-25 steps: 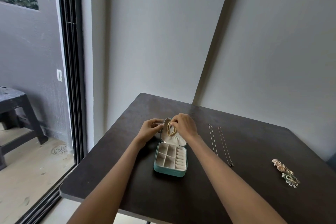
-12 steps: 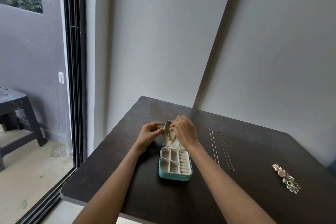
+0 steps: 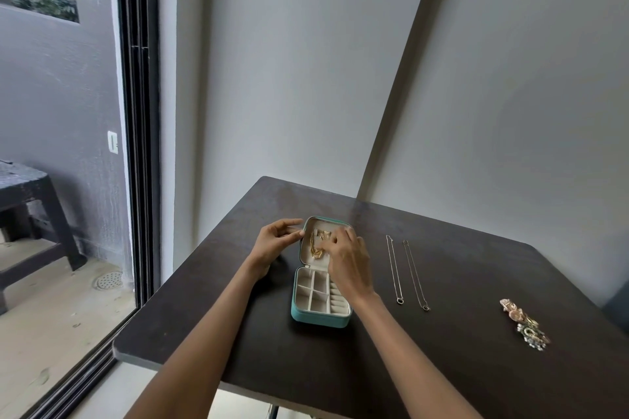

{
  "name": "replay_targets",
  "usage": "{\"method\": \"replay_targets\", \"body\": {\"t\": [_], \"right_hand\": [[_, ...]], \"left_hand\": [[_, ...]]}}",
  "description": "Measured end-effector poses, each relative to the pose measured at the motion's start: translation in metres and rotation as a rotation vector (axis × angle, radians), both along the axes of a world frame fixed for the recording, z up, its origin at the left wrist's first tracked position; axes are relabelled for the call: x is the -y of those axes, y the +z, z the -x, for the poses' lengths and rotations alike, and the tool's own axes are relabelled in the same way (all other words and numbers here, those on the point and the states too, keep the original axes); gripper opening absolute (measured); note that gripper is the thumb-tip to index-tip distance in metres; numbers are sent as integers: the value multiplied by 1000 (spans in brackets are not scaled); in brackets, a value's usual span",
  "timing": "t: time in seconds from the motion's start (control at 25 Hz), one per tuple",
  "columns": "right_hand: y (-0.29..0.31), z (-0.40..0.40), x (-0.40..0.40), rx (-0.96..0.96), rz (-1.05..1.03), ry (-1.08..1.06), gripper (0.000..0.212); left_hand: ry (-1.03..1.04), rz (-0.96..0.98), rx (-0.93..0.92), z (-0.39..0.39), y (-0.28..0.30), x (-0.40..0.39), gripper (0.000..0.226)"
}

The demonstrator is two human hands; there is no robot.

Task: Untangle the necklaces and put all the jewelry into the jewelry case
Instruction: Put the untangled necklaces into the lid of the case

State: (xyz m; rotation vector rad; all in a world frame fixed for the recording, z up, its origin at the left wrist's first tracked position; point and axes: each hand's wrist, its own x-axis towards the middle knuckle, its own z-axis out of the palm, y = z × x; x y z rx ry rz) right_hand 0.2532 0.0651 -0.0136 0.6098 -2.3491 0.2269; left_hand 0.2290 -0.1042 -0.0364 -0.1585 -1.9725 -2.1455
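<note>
A teal jewelry case [image 3: 320, 318] lies open on the dark table [image 3: 459, 367], its cream compartments facing up and its lid raised at the far side. A gold chain necklace [image 3: 316, 248] hangs inside the lid. My left hand [image 3: 275, 243] pinches the lid's left edge. My right hand [image 3: 347, 260] reaches into the lid with curled fingers on the gold chain near its top. Two thin silver necklaces [image 3: 406, 272] lie straight and side by side right of the case. A small heap of earrings and other jewelry [image 3: 524, 323] sits at the far right.
The table stands in a corner of grey walls. A sliding glass door frame [image 3: 138, 146] runs along the left, with a dark bench [image 3: 30, 201] outside. The table's near edge is close to my elbows.
The lid has tipped further back and its inside now shows more fully. The gold chain hangs longer down the lid. Both hands stay at the lid.
</note>
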Motion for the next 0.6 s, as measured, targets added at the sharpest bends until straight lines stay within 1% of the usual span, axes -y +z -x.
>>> {"method": "replay_targets", "body": {"t": [0.08,0.2,0.36,0.48,0.6], "right_hand": [[-5,-6,-2,14,-17,3,37],[-7,-10,0,-8,-65,-4,30],[-7,-10,1,-17,-50,-31,36],[-10,-9,1,-3,-66,-45,32],[-12,-8,1,-17,-48,-15,33]], "left_hand": [[4,-5,-1,-1,1,0,32],[4,2,9,-1,1,0,31],[1,13,11,-3,2,0,32],[2,27,21,-3,2,0,32],[5,23,33,-2,2,0,31]]}}
